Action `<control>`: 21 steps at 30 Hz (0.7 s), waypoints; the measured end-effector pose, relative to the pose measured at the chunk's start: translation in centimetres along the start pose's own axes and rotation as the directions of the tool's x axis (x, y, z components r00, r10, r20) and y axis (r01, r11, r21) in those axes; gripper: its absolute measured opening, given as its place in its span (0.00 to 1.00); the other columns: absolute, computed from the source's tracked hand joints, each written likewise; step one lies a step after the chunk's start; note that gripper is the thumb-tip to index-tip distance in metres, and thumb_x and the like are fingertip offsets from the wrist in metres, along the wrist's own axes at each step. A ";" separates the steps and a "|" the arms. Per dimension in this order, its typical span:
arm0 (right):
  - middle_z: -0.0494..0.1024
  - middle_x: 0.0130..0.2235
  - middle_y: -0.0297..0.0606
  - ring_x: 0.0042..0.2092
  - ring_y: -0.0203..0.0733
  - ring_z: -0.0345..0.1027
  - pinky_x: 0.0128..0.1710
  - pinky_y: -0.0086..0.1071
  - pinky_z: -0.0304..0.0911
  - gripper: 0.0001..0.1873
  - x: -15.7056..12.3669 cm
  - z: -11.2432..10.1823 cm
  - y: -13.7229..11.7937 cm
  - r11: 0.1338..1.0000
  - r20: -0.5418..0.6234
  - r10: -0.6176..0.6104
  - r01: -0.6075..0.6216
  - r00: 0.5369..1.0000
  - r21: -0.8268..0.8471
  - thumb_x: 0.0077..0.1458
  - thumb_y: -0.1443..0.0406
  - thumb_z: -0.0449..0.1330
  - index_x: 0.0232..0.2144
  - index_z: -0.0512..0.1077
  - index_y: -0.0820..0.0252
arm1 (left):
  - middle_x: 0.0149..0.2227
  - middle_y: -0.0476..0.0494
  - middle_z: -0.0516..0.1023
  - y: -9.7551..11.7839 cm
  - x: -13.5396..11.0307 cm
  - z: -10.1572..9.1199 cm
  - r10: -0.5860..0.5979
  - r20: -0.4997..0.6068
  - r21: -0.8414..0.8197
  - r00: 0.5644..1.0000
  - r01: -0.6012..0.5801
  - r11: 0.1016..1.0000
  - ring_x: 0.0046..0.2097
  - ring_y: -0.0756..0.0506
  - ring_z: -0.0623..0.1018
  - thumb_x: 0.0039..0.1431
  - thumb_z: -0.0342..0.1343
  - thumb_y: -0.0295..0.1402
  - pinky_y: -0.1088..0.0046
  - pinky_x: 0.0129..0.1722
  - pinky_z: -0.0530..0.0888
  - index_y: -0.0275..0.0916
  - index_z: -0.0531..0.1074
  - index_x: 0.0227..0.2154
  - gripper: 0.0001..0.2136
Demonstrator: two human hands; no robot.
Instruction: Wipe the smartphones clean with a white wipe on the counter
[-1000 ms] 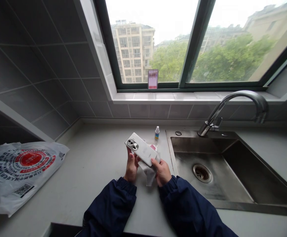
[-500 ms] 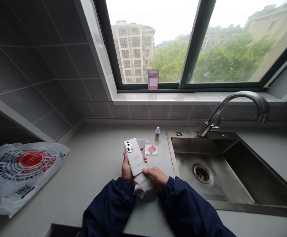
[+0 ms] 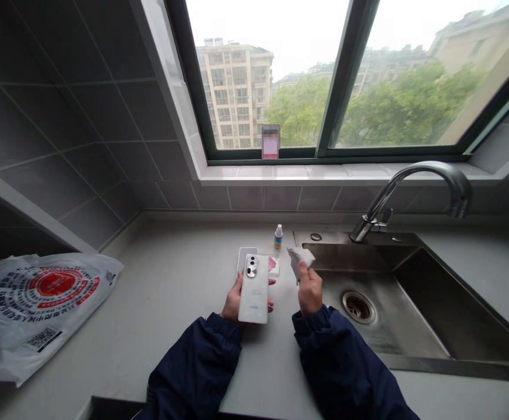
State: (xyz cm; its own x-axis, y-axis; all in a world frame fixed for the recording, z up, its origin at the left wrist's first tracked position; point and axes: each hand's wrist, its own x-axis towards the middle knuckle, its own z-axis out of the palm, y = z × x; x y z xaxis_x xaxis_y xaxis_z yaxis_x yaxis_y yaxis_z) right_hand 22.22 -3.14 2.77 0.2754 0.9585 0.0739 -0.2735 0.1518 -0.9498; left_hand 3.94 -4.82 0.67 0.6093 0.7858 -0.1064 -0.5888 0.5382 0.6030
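Observation:
A white smartphone (image 3: 254, 294) lies back side up in my left hand (image 3: 233, 298), whose thumb and fingertips grip its two long edges. Its round camera lenses are at the far end. My right hand (image 3: 310, 290) pinches a crumpled light-grey cloth (image 3: 300, 258), held up to the right of the phone and apart from it. Behind the phone, partly covered by it, are a flat pale rectangular thing (image 3: 248, 252) and a clear case (image 3: 276, 269) with a pink piece (image 3: 271, 264) in it. A small white-capped bottle (image 3: 278, 238) stands upright just beyond.
A steel sink (image 3: 411, 315) with a curved tap (image 3: 416, 166) lies to the right. At the left a printed white plastic bag (image 3: 13, 338) rests on the pale counter (image 3: 167, 280). A window with a dark frame (image 3: 298, 156) is above the back ledge.
My right hand has lifted the cloth away from the phone's near end, up and to the right. My left hand has shifted the phone slightly right and nearer, turning it straighter.

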 end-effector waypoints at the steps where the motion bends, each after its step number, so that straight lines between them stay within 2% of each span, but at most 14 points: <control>1: 0.78 0.49 0.46 0.52 0.53 0.71 0.54 0.43 0.65 0.26 -0.6 0.2 0.2 0.981 0.110 -0.106 0.122 0.988 -0.149 0.60 0.50 0.56 0.51 0.74 0.63 | 0.39 0.28 0.80 -0.2 0.1 -0.1 -0.050 0.020 0.008 0.999 0.050 0.999 0.42 0.32 0.79 0.58 0.32 0.62 0.49 0.49 0.69 0.29 0.63 0.60 0.43; 2: 0.73 0.56 0.44 0.58 0.53 0.65 0.59 0.45 0.59 0.25 -1.2 0.5 0.6 0.927 0.270 -0.197 0.268 0.943 -0.260 0.63 0.52 0.53 0.56 0.70 0.60 | 0.41 0.28 0.80 -0.4 0.3 -0.3 -0.074 0.023 0.008 0.997 0.074 0.997 0.46 0.32 0.78 0.58 0.33 0.62 0.48 0.51 0.67 0.31 0.62 0.60 0.41; 3: 0.67 0.61 0.44 0.63 0.53 0.58 0.62 0.47 0.54 0.26 -1.8 0.8 1.0 0.840 0.447 -0.256 0.426 0.857 -0.336 0.64 0.54 0.52 0.59 0.66 0.60 | 0.46 0.30 0.79 -0.7 0.6 -0.4 -0.064 0.007 0.000 0.998 0.064 0.998 0.51 0.32 0.76 0.59 0.34 0.60 0.48 0.54 0.66 0.35 0.61 0.62 0.39; 4: 0.62 0.64 0.44 0.66 0.56 0.50 0.64 0.51 0.48 0.27 -2.3 1.0 1.4 0.725 0.607 -0.275 0.576 0.745 -0.379 0.64 0.55 0.52 0.61 0.64 0.61 | 0.50 0.32 0.76 -0.9 0.8 -0.6 -0.011 -0.028 -0.008 1.000 0.011 1.000 0.55 0.33 0.73 0.61 0.36 0.58 0.50 0.57 0.64 0.38 0.60 0.62 0.36; 5: 0.58 0.65 0.45 0.68 0.58 0.45 0.64 0.55 0.44 0.29 -2.6 1.2 1.9 0.609 0.700 -0.260 0.676 0.665 -0.416 0.64 0.55 0.51 0.62 0.61 0.62 | 0.55 0.34 0.74 -1.1 1.1 -0.8 0.047 -0.059 -0.013 0.997 -0.048 0.999 0.59 0.34 0.69 0.62 0.38 0.56 0.52 0.60 0.61 0.40 0.58 0.63 0.34; 6: 0.54 0.67 0.46 0.68 0.59 0.41 0.64 0.58 0.42 0.30 -2.9 1.3 2.3 0.502 0.758 -0.228 0.741 0.611 -0.446 0.64 0.55 0.50 0.64 0.58 0.64 | 0.58 0.36 0.71 -1.2 1.4 -0.9 0.099 -0.082 -0.013 0.992 -0.100 0.995 0.62 0.36 0.66 0.62 0.38 0.56 0.53 0.62 0.59 0.41 0.56 0.64 0.33; 7: 0.51 0.67 0.48 0.69 0.59 0.39 0.63 0.60 0.41 0.32 -3.1 1.4 2.7 0.405 0.792 -0.193 0.783 0.579 -0.473 0.65 0.55 0.50 0.65 0.55 0.65 | 0.59 0.37 0.69 -1.4 1.5 -0.9 0.134 -0.096 -0.012 0.986 -0.136 0.991 0.64 0.37 0.63 0.62 0.38 0.56 0.54 0.63 0.57 0.42 0.55 0.64 0.33; 10: 0.46 0.68 0.50 0.69 0.60 0.36 0.62 0.62 0.43 0.36 -3.3 1.4 3.2 0.201 0.813 -0.128 0.818 0.568 -0.539 0.65 0.54 0.48 0.68 0.46 0.66 | 0.61 0.38 0.66 -1.5 1.8 -0.5 0.179 -0.135 -0.018 0.974 -0.183 0.983 0.67 0.37 0.58 0.61 0.37 0.57 0.52 0.64 0.55 0.43 0.54 0.65 0.34; 13: 0.44 0.69 0.49 0.69 0.62 0.35 0.61 0.63 0.42 0.41 -3.5 1.5 3.1 0.097 0.814 -0.098 0.820 0.572 -0.565 0.63 0.51 0.51 0.68 0.41 0.65 | 0.61 0.38 0.66 -1.4 1.6 0.2 0.192 -0.169 -0.012 0.967 -0.196 0.980 0.66 0.35 0.58 0.61 0.36 0.58 0.49 0.64 0.55 0.44 0.55 0.64 0.35; 18: 0.42 0.69 0.46 0.69 0.62 0.34 0.62 0.63 0.38 0.43 -4.0 1.8 2.7 0.059 0.822 -0.062 0.824 0.567 -0.564 0.62 0.49 0.51 0.68 0.39 0.63 | 0.60 0.36 0.68 -1.4 1.3 0.5 0.158 -0.217 -0.045 0.963 -0.172 0.984 0.66 0.35 0.58 0.60 0.37 0.59 0.49 0.64 0.55 0.41 0.56 0.63 0.35; 21: 0.43 0.69 0.46 0.69 0.62 0.34 0.63 0.62 0.35 0.43 -4.3 2.0 2.6 0.059 0.844 -0.078 0.848 0.530 -0.527 0.61 0.49 0.52 0.68 0.39 0.63 | 0.59 0.33 0.69 -1.4 0.9 0.3 0.109 -0.175 -0.067 0.979 -0.122 0.990 0.67 0.35 0.57 0.59 0.37 0.60 0.50 0.64 0.54 0.38 0.60 0.62 0.37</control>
State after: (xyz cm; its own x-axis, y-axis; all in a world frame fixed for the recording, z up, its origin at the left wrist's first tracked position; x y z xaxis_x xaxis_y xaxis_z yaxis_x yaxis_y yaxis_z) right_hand 18.48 -6.40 0.55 -0.6107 0.7002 0.3699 0.7030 0.6944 -0.1536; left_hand 5.45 -4.94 -0.08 0.4395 0.8807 -0.1766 -0.6928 0.4575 0.5575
